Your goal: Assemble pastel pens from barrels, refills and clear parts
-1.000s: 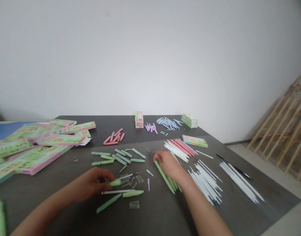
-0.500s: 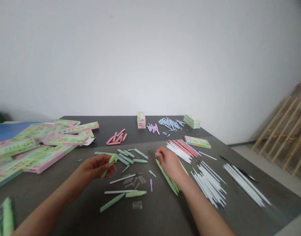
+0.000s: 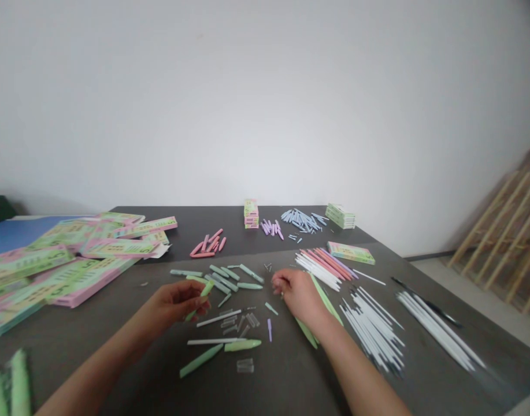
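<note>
Between the thumb and fingers of my left hand [image 3: 184,301] is a light green pen barrel [image 3: 207,288], held tilted. My right hand [image 3: 297,292] is closed in a pinch over long green pen barrels [image 3: 326,297]; whatever its fingertips hold is too small to make out. Just beyond those fingertips lie tiny metal pieces [image 3: 267,267]. Grey-green pen caps [image 3: 221,281] are scattered between my hands. Nearer to me are clear plastic pieces [image 3: 245,365], thin white refills [image 3: 212,342], a green pen part [image 3: 243,345] and a small purple piece [image 3: 269,330].
Printed boxes [image 3: 100,248] pile up at the left, with more stacked at the back [image 3: 251,214]. White refills [image 3: 373,329] and white sticks [image 3: 433,329] spread over the right side. Pink [image 3: 208,244], purple [image 3: 272,228] and blue parts [image 3: 301,221] lie farther back.
My left hand has shifted slightly right with the green barrel. My right hand remains pinched near the metal pieces, now a little lower. The whole view has moved slightly.
</note>
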Demonstrator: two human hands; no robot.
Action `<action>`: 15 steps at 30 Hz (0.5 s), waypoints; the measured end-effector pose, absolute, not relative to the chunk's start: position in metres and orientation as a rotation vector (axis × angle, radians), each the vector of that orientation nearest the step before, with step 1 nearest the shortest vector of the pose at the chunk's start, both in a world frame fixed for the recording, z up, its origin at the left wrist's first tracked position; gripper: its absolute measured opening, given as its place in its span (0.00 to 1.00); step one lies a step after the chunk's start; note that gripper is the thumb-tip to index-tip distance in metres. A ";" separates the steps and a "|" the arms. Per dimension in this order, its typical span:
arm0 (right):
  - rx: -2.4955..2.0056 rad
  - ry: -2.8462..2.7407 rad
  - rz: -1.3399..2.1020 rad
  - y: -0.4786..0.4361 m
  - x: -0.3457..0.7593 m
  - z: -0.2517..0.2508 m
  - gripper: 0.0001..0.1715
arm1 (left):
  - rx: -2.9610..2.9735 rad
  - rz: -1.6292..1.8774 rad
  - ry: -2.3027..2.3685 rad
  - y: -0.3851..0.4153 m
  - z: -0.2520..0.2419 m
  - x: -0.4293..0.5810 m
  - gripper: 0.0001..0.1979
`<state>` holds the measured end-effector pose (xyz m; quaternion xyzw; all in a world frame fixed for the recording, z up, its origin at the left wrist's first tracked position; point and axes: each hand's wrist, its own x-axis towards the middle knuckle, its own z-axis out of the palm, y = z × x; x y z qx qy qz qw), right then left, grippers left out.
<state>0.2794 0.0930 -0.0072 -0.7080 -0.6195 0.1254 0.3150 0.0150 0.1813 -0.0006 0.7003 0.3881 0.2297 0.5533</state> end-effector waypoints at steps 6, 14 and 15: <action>-1.867 -1.601 0.309 0.091 0.282 0.000 0.11 | 1.662 0.524 0.872 0.178 0.002 0.016 0.17; -1.914 -1.711 0.247 0.092 0.290 -0.001 0.16 | 1.663 0.569 0.900 0.178 0.003 0.018 0.20; -1.899 -1.771 0.258 0.093 0.285 -0.004 0.15 | 1.674 0.570 0.904 0.178 0.004 0.019 0.20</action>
